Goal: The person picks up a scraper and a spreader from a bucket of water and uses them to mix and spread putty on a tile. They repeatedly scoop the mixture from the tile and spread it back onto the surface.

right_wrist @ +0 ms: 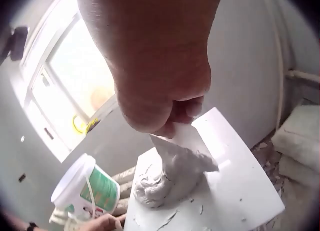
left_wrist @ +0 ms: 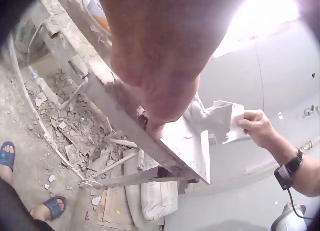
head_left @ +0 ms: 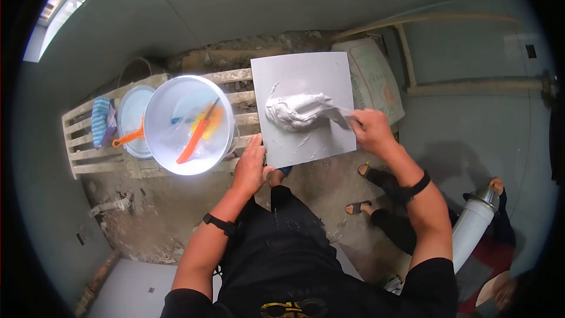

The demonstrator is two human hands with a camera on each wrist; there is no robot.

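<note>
A square white board lies on the slatted bench, with a mound of thick pale grey paste at its middle. My right hand pinches a thin flat scraper by its edge at the board's right side. Paste coats the scraper's face and joins it to the mound, as the right wrist view shows. My left hand is at the board's lower left corner, its fingers straight along the left edge and the thumb at the near edge. In the left wrist view my forearm hides most of that hand.
Left of the board stands a white bucket holding an orange-handled tool. Beside it are a round lid and a blue patterned cloth. A full sack sits behind right. Another person holds a pale cylinder at lower right. Rubble litters the floor.
</note>
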